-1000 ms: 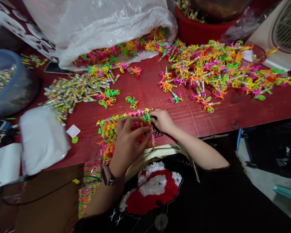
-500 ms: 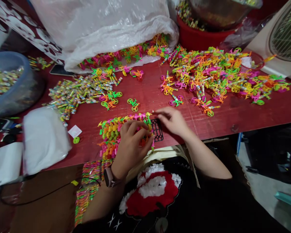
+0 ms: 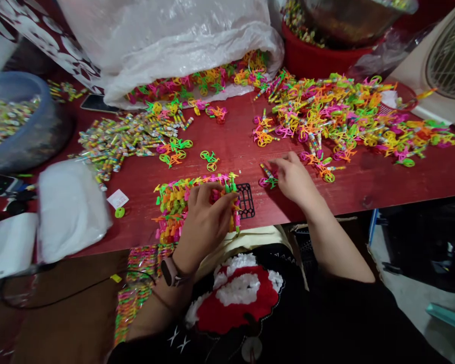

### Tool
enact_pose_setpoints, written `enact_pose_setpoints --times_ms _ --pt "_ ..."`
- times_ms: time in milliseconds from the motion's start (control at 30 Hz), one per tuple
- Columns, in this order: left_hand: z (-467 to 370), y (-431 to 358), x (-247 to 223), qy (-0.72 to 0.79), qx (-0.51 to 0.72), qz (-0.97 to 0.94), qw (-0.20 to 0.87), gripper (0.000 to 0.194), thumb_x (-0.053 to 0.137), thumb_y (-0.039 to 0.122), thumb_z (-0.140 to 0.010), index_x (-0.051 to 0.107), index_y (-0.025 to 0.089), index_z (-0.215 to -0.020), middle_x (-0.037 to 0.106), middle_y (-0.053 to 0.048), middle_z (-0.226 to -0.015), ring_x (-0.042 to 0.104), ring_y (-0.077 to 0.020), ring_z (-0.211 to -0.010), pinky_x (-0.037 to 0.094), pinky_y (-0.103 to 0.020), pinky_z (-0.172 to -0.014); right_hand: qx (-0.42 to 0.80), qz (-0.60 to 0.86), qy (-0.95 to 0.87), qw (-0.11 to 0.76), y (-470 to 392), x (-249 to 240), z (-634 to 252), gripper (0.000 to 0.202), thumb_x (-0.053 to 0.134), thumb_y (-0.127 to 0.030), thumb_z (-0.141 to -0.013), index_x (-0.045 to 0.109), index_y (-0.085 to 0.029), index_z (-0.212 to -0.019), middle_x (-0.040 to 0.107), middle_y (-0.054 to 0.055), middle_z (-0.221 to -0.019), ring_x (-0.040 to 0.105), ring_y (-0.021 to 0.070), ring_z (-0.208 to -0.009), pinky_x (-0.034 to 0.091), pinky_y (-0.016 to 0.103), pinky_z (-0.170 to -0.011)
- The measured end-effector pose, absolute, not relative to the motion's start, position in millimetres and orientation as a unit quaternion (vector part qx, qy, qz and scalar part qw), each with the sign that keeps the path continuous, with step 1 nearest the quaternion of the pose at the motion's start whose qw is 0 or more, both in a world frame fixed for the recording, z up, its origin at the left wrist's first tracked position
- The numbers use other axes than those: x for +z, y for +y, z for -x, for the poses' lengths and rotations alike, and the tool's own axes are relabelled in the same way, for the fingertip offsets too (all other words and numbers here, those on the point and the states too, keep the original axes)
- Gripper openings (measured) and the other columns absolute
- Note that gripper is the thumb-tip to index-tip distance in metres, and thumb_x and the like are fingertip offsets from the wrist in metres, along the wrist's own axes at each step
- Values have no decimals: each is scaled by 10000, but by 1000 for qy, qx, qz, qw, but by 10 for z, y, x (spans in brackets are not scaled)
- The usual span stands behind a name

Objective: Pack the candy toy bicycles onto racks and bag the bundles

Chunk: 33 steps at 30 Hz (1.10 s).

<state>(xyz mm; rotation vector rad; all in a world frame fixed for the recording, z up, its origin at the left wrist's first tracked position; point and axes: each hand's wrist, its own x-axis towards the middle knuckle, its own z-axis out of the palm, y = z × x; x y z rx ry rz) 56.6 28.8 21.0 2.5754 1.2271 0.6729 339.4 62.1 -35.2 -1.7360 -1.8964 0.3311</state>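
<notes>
My left hand [image 3: 205, 212] lies over packed rows of small colourful plastic toys [image 3: 170, 202] standing in a black grid rack [image 3: 246, 201]. Its fingers are bent around the toys near the right end of the rows; their tips are partly hidden. Bare cells of the rack show to the right of that hand. Just above the tabletop, my right hand [image 3: 296, 179] has its fingers closed on a toy bicycle [image 3: 267, 181] in pink and green with a candy-like printed tube on it.
Similar toy bicycles with tubes form a large pile [image 3: 333, 116] at back right. Loose printed tubes [image 3: 117, 141] lie at left beside a blue tub [image 3: 23, 131]. A white plastic bag [image 3: 189, 45] spills toys at the back. A fan [image 3: 436, 71] stands at far right.
My right hand has moved right, from beside the rack to the near edge of the pile. A toy bicycle with a tube has come towards me at its fingers. My left hand stays on the rows.
</notes>
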Motion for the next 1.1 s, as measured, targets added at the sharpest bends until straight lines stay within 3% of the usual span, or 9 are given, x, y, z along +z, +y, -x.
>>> enact_pose_setpoints --times_ms 167,333,433,533,600,700,867,1000,1100 --pt "-598 285 211 418 169 -890 66 339 486 226 -1028 684 232 -1304 496 -155 -1320 461 -340 -1254 407 -573 -1073 110 582 -775 222 604 -306 -3520 516 593 -36 -915 749 -345 -1297 507 69 -1536 490 382 -1294 435 647 -1081" --pt "-610 268 227 429 155 -887 72 336 467 262 -1029 692 233 -1278 477 -153 -1345 442 -356 -1250 399 -593 -1081 131 527 -819 183 518 -300 -3476 651 645 4 -877 695 -452 -1339 493 -18 -1595 441 358 -1382 428 599 -1090" --pt "-619 266 235 433 151 -886 74 326 456 269 -1031 696 230 -1248 471 -157 -1351 434 -364 -1262 394 -601 -1083 123 550 -810 161 544 -357 -3461 642 620 9 -863 698 -393 -1358 574 52 -1505 479 362 -1329 449 576 -1047" --pt "-623 269 240 431 147 -887 78 307 467 270 -1024 696 228 -1224 469 -157 -1353 431 -363 -1261 397 -599 -1080 120 578 -793 150 586 -370 -3487 601 560 -8 -871 677 -261 -1403 671 136 -1284 552 342 -1187 461 546 -1018" --pt "-623 273 237 431 146 -887 80 295 477 260 -1016 693 235 -1215 473 -149 -1352 432 -358 -1260 395 -595 -1082 140 567 -799 143 593 -345 -3516 561 556 -29 -862 681 -186 -1385 688 145 -1150 584 318 -1097 476 502 -1002" --pt "-625 280 230 432 146 -886 79 283 491 260 -1007 690 245 -1208 473 -139 -1364 429 -357 -1266 390 -599 -1087 156 560 -800 147 580 -311 -3566 480 569 -83 -877 706 -163 -1331 662 125 -1051 603 284 -1002 500 450 -964" --pt "-610 283 250 425 149 -888 92 315 486 260 -999 670 250 -1255 460 -141 -1387 436 -366 -1269 377 -611 -1088 146 591 -762 221 578 -327 -3623 254 583 -185 -958 790 -190 -1106 615 120 -1081 610 264 -976 503 454 -953" --pt "-572 274 285 409 182 -884 132 318 536 299 -995 632 237 -1291 481 -142 -1370 482 -338 -1240 380 -583 -1095 248 601 -699 300 547 -357 -3460 87 701 -243 -913 754 -183 -949 670 72 -912 625 211 -824 523 384 -819" --pt "-561 271 292 403 198 -883 136 208 608 317 -983 678 224 -1156 515 -131 -1328 500 -325 -1239 385 -556 -1102 340 599 -596 414 502 -423 -3128 216 774 -335 -875 694 -188 -1012 714 33 -867 640 183 -755 526 326 -728"
